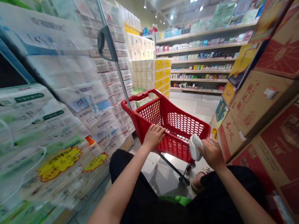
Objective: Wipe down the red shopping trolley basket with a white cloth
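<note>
A red plastic shopping cart (172, 134) with perforated sides stands in front of my knees, and no goods show in its basket. My left hand (154, 136) grips the basket's near rim, its fingers curled over the top edge. A bunched white cloth (195, 147) is in my right hand (211, 152), against the near side of the basket by its right corner. The fingers of that hand are closed round the cloth, and part of its grip is hidden. From the cart's handle end a metal pole (121, 77) with a grey plastic grip (107, 44) rises up and to the left.
Packs of tissue paper (76, 92) are stacked high on the left, with yellow price signs (59, 163). Cardboard boxes (249, 100) are piled close on my right. Shelves (201, 58) full of small goods line the back. Pale floor tiles (201, 101) lie beyond the cart.
</note>
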The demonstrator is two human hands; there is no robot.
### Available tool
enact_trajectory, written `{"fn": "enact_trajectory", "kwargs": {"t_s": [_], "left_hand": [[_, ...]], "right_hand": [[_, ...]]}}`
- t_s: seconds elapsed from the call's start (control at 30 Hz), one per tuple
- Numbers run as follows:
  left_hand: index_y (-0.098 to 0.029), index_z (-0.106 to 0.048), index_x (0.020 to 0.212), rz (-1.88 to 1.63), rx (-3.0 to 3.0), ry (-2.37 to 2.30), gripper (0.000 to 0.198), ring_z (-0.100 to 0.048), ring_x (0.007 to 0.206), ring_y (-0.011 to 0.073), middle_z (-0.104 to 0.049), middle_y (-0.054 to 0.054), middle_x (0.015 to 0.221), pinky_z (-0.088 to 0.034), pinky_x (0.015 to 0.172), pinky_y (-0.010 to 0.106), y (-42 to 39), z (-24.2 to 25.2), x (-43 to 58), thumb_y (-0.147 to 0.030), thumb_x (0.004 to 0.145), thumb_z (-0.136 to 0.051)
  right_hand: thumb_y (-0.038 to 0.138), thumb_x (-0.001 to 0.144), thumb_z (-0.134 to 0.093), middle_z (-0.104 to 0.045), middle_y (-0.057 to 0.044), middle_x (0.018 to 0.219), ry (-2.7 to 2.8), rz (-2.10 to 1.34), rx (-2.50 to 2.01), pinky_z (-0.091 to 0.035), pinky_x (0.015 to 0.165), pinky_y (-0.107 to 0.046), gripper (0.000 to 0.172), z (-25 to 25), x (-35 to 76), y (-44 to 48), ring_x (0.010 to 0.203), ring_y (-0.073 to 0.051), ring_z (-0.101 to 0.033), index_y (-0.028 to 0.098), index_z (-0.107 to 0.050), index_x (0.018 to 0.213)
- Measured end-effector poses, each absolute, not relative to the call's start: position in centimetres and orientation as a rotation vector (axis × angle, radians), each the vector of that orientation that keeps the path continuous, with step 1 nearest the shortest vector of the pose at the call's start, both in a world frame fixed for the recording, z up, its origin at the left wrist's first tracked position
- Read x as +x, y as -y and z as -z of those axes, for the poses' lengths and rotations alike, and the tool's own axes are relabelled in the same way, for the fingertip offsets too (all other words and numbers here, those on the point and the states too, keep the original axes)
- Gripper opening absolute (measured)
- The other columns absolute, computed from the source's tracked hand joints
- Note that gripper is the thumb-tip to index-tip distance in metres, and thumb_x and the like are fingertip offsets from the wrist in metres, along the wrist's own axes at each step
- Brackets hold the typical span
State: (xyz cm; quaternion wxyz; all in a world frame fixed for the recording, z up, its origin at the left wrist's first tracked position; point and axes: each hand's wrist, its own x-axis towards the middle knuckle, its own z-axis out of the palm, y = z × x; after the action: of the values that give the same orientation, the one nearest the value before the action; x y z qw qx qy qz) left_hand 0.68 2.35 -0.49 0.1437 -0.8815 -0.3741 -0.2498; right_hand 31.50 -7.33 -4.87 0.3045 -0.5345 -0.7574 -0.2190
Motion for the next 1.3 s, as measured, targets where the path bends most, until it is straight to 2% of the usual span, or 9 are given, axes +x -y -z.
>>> {"fn": "enact_trajectory", "kwargs": {"t_s": [0.13, 0.27, 0.47, 0.57, 0.73, 0.83, 0.93, 1.17, 1.3], "left_hand": [[-0.027, -0.054, 0.124, 0.684, -2.490, 1.097, 0.035, -0.050, 0.111, 0.0216, -0.061, 0.005, 0.114, -0.028, 0.110, 0.042, -1.8, 1.1, 3.1, -0.016, 0.093, -0.041], [-0.025, -0.051, 0.129, 0.660, -2.487, 1.066, 0.040, -0.051, 0.110, 0.0222, -0.060, 0.005, 0.120, -0.030, 0.109, 0.041, -1.2, 1.6, 4.9, -0.015, 0.094, -0.037], [-0.013, -0.033, 0.145, 0.639, -2.464, 0.988, 0.051, -0.042, 0.129, 0.0219, -0.040, 0.009, 0.147, -0.028, 0.114, 0.039, 0.1, 1.4, 5.3, -0.014, 0.094, -0.032], [-0.020, -0.035, 0.144, 0.644, -2.480, 0.956, 0.049, -0.035, 0.136, 0.0203, -0.038, 0.006, 0.149, -0.026, 0.116, 0.040, 0.4, -0.3, 3.1, -0.018, 0.095, -0.035], [-0.024, -0.060, 0.116, 0.701, -2.291, 1.240, 0.031, -0.039, 0.132, 0.0291, -0.057, 0.010, 0.126, -0.015, 0.117, 0.053, -0.1, -3.8, -2.8, -0.040, 0.094, -0.047], [-0.023, -0.063, 0.102, 0.651, -2.260, 1.321, 0.032, -0.050, 0.113, 0.0303, -0.063, 0.010, 0.104, -0.021, 0.112, 0.054, -0.5, -4.5, -4.4, -0.048, 0.093, -0.045], [-0.023, -0.063, 0.097, 0.634, -2.258, 1.347, 0.033, -0.053, 0.103, 0.0297, -0.062, 0.010, 0.100, -0.026, 0.107, 0.053, -0.9, -4.3, -4.3, -0.051, 0.093, -0.045], [-0.018, -0.047, 0.130, 0.661, -2.233, 1.363, 0.050, -0.051, 0.106, 0.0309, -0.059, 0.013, 0.116, -0.025, 0.106, 0.049, -1.1, -4.0, -3.9, -0.046, 0.088, -0.054], [-0.016, -0.035, 0.139, 0.676, -2.306, 1.303, 0.058, -0.045, 0.120, 0.0297, -0.047, 0.014, 0.138, -0.021, 0.109, 0.046, -0.8, -4.1, -4.6, -0.033, 0.088, -0.053]], "right_hand": [[0.039, 0.097, -0.035, -0.067, -0.008, 0.092, 1.808, 0.543, -1.599, -0.035, 0.093, -0.038, 0.033, 4.5, 32.2, 6.7, 0.093, -0.023, -0.059, 0.018, -0.060, 0.097], [0.035, 0.096, -0.035, -0.067, -0.013, 0.101, 1.782, 0.583, -1.609, -0.035, 0.094, -0.041, 0.034, 3.6, 27.5, 5.5, 0.100, -0.026, -0.056, 0.016, -0.059, 0.111], [0.023, 0.094, -0.036, -0.056, -0.018, 0.129, 1.925, 0.613, -1.457, -0.032, 0.101, -0.046, 0.043, 2.4, 20.4, 3.7, 0.120, -0.029, -0.048, 0.011, -0.044, 0.135], [0.025, 0.095, -0.037, -0.058, -0.014, 0.127, 2.012, 0.564, -1.439, -0.033, 0.100, -0.041, 0.040, 2.6, 22.9, 4.3, 0.117, -0.025, -0.050, 0.015, -0.047, 0.132], [0.034, 0.096, -0.037, -0.065, -0.011, 0.105, 1.847, 0.598, -1.589, -0.033, 0.095, -0.041, 0.032, 4.2, 31.0, 5.9, 0.101, -0.025, -0.055, 0.017, -0.057, 0.113], [0.037, 0.097, -0.034, -0.065, -0.012, 0.097, 1.690, 0.629, -1.704, -0.033, 0.090, -0.041, 0.035, 4.8, 31.9, 6.0, 0.094, -0.026, -0.055, 0.015, -0.058, 0.108], [0.036, 0.097, -0.033, -0.065, -0.012, 0.095, 1.656, 0.617, -1.742, -0.034, 0.086, -0.041, 0.036, 4.2, 28.2, 5.2, 0.089, -0.026, -0.055, 0.015, -0.058, 0.111], [0.028, 0.098, -0.033, -0.059, -0.013, 0.120, 2.042, 0.505, -1.501, -0.036, 0.086, -0.038, 0.046, 0.6, 14.6, 1.5, 0.098, -0.025, -0.054, 0.020, -0.033, 0.143], [0.025, 0.098, -0.033, -0.054, -0.010, 0.131, 2.118, 0.485, -1.402, -0.038, 0.079, -0.035, 0.048, -0.7, 11.8, 0.2, 0.092, -0.021, -0.055, 0.025, -0.026, 0.146]]}}
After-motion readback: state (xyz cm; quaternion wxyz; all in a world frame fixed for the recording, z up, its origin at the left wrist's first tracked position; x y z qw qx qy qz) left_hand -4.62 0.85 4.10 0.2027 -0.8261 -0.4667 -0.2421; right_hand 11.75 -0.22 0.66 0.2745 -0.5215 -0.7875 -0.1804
